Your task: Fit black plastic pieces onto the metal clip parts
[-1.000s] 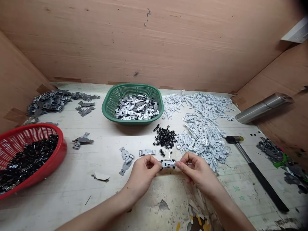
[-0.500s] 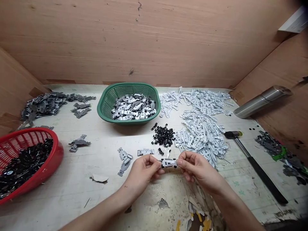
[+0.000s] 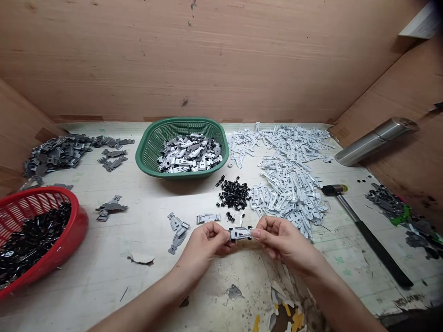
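A small white toy race car (image 3: pixel 240 234) with black wheels is held level between both hands, low in the middle of the view. My left hand (image 3: pixel 212 240) pinches its left end between thumb and fingers. At the right end, my right hand (image 3: pixel 275 235) grips the nose the same way. Just beyond the hands lies a pile of black wheel parts (image 3: pixel 234 193). A loose grey-white car piece (image 3: pixel 208 218) rests behind my left hand, and grey car bases (image 3: pixel 178 230) lie to its left.
A green basket (image 3: pixel 182 175) of cars stands at the back, beside a heap of white car bodies (image 3: pixel 289 189). At left are a red basket (image 3: pixel 81 221) of black parts and grey bases (image 3: pixel 58 152). A hammer (image 3: pixel 377 249) and metal cylinder (image 3: pixel 374 142) lie right.
The whole view has shifted slightly. Both hands keep their grip on the toy car, which stays in nearly the same place.
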Motion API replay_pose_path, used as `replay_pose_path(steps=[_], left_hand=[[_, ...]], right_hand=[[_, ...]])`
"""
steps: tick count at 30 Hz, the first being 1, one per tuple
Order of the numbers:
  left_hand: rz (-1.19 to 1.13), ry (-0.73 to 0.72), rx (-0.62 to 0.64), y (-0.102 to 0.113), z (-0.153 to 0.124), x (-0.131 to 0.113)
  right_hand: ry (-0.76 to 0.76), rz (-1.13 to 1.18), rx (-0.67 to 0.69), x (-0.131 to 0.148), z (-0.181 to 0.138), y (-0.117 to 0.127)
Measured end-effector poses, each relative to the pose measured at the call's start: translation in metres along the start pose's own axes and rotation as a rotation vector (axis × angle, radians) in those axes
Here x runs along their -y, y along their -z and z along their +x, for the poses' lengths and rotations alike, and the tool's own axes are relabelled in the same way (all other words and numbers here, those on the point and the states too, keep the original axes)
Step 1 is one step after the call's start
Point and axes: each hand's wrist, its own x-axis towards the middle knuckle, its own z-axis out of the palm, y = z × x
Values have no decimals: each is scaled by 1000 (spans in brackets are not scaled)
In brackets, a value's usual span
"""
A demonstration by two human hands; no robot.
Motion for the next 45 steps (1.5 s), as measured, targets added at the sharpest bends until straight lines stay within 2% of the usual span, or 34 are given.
replay_pose_path(steps=[6,10,14,18,23,33,37,41,45], left_hand=[[41,-83,16,2,-2,0],[73,-93,-24,2,-2,0],[147,-76,-56,1,-2,-1],[159,-67,-48,2,-1,2],[122,-107,-38,4,1,6],[-57,-39,13,2,-2,1],[-120,-19,54,3,-3,-1],[-156,4,96,3,-3,-2],[-116,-20,111,3,-4,-2]], right_hand=[[-45,74,14,0,4,4],[-83,83,56,-4,4,2],[16,1,-41,-5,1,-3],[11,-83,-58,0,-3,-9],[17,-91,-31,1,-6,-11],[-16,-34,0,-2,-1,-1],[-63,98,99,-6,3,3],[-147,109,249,-8,6,7],[-91,148,245,-9,5,5]])
